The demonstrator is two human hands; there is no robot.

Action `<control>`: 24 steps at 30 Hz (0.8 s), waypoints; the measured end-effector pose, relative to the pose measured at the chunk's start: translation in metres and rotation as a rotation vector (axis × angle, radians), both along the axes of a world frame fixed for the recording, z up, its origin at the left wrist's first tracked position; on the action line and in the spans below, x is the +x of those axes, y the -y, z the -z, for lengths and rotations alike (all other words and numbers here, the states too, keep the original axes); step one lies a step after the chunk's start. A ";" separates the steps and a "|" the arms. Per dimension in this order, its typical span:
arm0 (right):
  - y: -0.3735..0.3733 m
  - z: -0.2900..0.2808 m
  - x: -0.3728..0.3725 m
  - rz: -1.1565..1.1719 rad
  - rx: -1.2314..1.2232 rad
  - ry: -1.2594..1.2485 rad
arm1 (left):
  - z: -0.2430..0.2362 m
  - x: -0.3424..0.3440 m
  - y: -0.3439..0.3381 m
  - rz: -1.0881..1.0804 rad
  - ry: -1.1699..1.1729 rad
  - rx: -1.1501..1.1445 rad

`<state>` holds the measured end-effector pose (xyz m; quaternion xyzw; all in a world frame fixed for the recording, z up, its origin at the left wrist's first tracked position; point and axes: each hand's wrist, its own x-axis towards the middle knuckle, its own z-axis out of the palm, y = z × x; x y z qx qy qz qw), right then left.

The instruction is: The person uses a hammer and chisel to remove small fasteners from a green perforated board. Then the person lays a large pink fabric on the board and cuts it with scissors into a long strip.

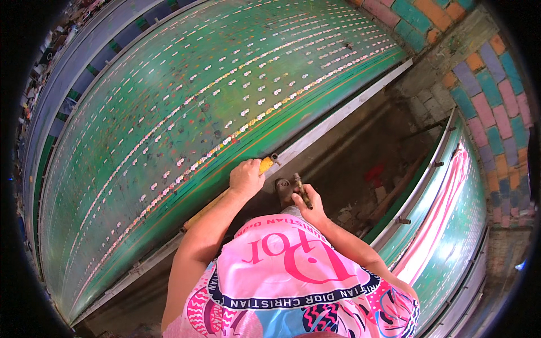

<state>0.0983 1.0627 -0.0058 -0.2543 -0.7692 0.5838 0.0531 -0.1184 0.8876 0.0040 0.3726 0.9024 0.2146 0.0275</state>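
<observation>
The large green desk [180,79], dotted with rows of small pale marks, runs along the person's left, with a pale rail [344,118] on its near edge. At that edge, the left grip [246,178] is closed around a yellow bar [265,165], its metal-capped tip poking out past the fingers over the rail. A length of yellow shows beyond the forearm, farther down the same edge; whether it is 1 piece with the bar, I cannot tell.

The right grip [313,205] is narrow, holding a short metal piece [303,191] just off the desk's near edge. The 2 things are near each other but apart.

The bar looks stiff and, if long, likely pulls down at its far end, so a full fist close behind the capped tip should suit it. The metal piece looks hard, small and fairly heavy for its size, perhaps slick if oily; thumb and fingers around its middle seem best. Neither looks fragile.

Across the bare floor [389,138] from the desk stands a 2nd green surface [459,231] carrying pink cloth [437,217].
</observation>
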 end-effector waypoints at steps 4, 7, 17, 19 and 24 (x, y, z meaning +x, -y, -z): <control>0.000 -0.035 -0.007 -0.050 0.156 -0.028 | 0.001 0.002 0.021 -0.025 0.016 0.009; -0.017 -0.062 -0.032 -0.065 0.450 -0.356 | -0.004 0.002 0.028 0.011 0.039 -0.006; -0.013 -0.022 -0.090 -0.270 0.691 -0.081 | -0.006 0.001 0.033 0.005 0.007 -0.020; -0.012 -0.044 -0.093 -0.288 0.561 -0.058 | -0.002 0.000 0.036 0.002 0.031 -0.020; -0.038 -0.087 -0.092 -0.270 0.508 -0.519 | -0.004 0.003 0.035 -0.020 0.029 -0.007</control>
